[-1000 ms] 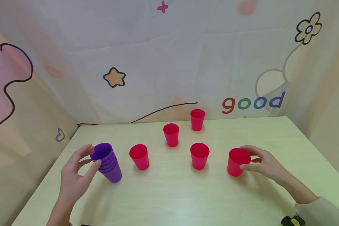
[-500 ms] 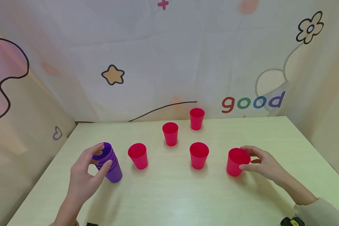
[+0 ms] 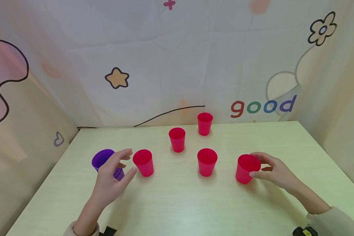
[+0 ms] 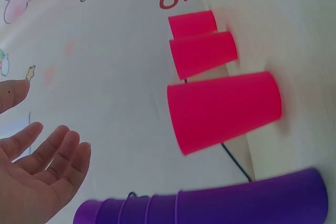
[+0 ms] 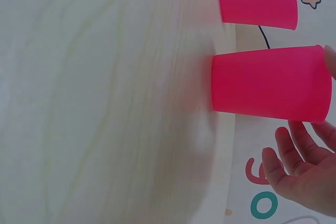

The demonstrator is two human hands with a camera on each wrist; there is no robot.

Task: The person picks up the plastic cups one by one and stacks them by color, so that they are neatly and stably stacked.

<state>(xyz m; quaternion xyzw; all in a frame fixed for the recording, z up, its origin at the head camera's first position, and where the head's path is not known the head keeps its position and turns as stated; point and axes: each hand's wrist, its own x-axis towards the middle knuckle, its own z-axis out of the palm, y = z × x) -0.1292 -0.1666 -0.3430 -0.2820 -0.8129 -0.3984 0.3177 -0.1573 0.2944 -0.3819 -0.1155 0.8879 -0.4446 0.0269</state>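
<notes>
My left hand point(image 3: 110, 178) hovers with spread fingers in front of a stack of several purple cups point(image 3: 99, 158), partly hiding it. Its fingertips come near the leftmost red cup point(image 3: 144, 165); in the left wrist view there is a gap between that hand and the red cup point(image 4: 220, 111), and the purple stack point(image 4: 236, 205) stands below it. With thumb and index finger at the rim, my right hand point(image 3: 275, 172) holds the rightmost red cup point(image 3: 244, 173). In the right wrist view the other fingers point(image 5: 289, 153) stretch out beside this cup point(image 5: 268, 83), which stands upright on the table.
Three more red cups stand upright: one in the front middle point(image 3: 207, 164), one behind it to the left point(image 3: 177, 141) and one near the back edge point(image 3: 205, 124). A printed cloth point(image 3: 165, 65) rises behind the pale wooden table point(image 3: 177, 203).
My left hand has moved right, from the rim of the purple stack across its front toward the leftmost red cup. The right hand stays at its red cup.
</notes>
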